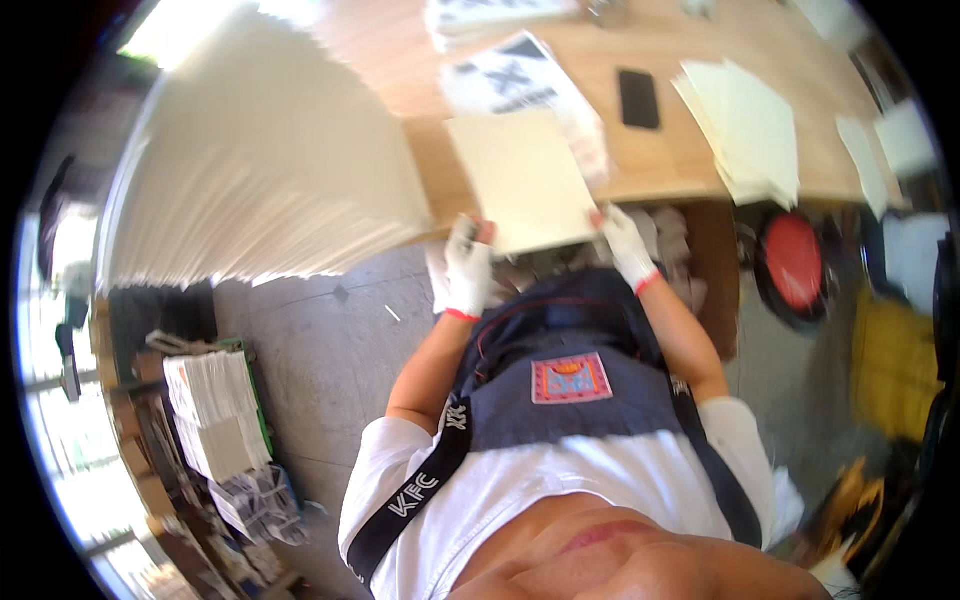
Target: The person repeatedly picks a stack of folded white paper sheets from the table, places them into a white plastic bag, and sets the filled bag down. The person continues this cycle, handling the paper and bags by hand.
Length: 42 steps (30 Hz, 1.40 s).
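Note:
Both my hands wear white gloves with red cuffs and bare fingertips. Between them a cream rectangular paper sheet (pixel 525 180) lies tilted at the front edge of the wooden table (pixel 720 40). My left hand (pixel 468 268) pinches its near left corner, and my right hand (pixel 627 245) grips the near right corner. Whether it is one sheet or several together, I cannot tell. The sheet's far part partly covers a pile of white printed sheets (pixel 505 80) with dark marks. To the left of my left hand rises a large stack of cream sheets (pixel 270 150).
A black phone (pixel 638 98) and a few loose cream sheets (pixel 755 130) lie to the right on the table. Below stand a cardboard box (pixel 716 275) and a red-topped stool (pixel 793 262). Bundled white paper (pixel 215 410) is piled at the lower left; something yellow (pixel 893 360) stands right.

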Motion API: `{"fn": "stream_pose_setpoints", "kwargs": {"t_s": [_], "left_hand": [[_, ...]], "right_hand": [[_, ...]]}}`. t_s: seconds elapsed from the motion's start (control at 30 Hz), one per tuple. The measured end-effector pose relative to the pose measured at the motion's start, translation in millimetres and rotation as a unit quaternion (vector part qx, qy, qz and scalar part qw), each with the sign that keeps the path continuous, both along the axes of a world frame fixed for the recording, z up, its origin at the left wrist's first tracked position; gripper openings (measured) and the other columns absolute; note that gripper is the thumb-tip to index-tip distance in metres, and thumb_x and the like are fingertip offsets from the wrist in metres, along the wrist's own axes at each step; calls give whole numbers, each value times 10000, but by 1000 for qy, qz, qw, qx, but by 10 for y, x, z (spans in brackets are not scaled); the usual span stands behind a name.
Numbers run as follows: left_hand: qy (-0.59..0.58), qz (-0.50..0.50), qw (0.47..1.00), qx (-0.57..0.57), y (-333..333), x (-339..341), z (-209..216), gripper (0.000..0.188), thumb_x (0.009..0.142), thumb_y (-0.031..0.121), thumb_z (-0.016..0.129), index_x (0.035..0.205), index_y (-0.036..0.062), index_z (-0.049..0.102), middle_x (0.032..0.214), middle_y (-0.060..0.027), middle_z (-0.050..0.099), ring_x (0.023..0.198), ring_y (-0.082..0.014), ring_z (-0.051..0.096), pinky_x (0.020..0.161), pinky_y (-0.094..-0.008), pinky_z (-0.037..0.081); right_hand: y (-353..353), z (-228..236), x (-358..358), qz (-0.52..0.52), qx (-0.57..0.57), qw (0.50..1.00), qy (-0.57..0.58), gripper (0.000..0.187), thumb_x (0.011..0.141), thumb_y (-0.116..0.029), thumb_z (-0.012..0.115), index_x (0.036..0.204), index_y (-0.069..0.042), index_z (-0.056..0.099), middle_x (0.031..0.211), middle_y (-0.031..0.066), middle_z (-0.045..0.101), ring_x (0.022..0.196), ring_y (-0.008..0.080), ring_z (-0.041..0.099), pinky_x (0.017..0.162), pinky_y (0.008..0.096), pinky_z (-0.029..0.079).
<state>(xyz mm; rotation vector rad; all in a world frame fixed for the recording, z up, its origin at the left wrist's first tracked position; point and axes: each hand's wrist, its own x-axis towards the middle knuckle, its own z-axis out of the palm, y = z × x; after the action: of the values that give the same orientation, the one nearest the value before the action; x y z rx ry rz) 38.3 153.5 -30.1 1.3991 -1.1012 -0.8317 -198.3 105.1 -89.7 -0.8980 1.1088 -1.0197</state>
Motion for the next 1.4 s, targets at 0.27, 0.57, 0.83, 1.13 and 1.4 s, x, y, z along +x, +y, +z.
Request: {"fn": "stream_pose_setpoints", "kwargs": {"t_s": [0.27,0.57,0.83,1.13,1.4], "left_hand": [[-309,-71,943,-104,523,274,2372,201,748,132,673,892,30,578,737,-107,583,633,-183,608,556,-281,468],[-327,181,843,-386,415,1798,4055,334,855,190,526,1103,-32,557,815,-22,563,623,-79,501,572,-183,399],[-275,252,924,-84,275,2170,3466,419,799,137,520,1217,141,548,992,-20,597,713,-80,487,594,-205,392],[-147,366,912,-108,993,2371,-104,361,925,300,420,1039,-1,582,812,-77,572,712,-154,523,667,-293,446],[-103,83,990,40,960,785,-1017,284,775,-102,387,976,-29,575,955,-100,602,852,-188,567,755,-285,455]], "right_hand": [[-161,1331,402,109,-82,957,-255,216,908,-278,513,978,-75,537,641,-25,516,469,69,457,391,215,350],[-826,3866,2054,238,-367,891,-121,282,845,-334,572,718,-83,554,533,-17,469,409,85,414,357,228,318],[-930,3844,1924,256,-325,909,43,372,781,-440,625,774,-70,656,647,7,585,510,66,479,434,213,379],[-473,1718,96,104,-136,985,-15,243,862,-306,538,920,-78,598,693,0,564,558,46,526,471,186,407],[-455,279,-2626,-430,33,895,-112,163,832,-165,445,902,-29,503,677,89,545,476,153,492,365,257,397]]}}
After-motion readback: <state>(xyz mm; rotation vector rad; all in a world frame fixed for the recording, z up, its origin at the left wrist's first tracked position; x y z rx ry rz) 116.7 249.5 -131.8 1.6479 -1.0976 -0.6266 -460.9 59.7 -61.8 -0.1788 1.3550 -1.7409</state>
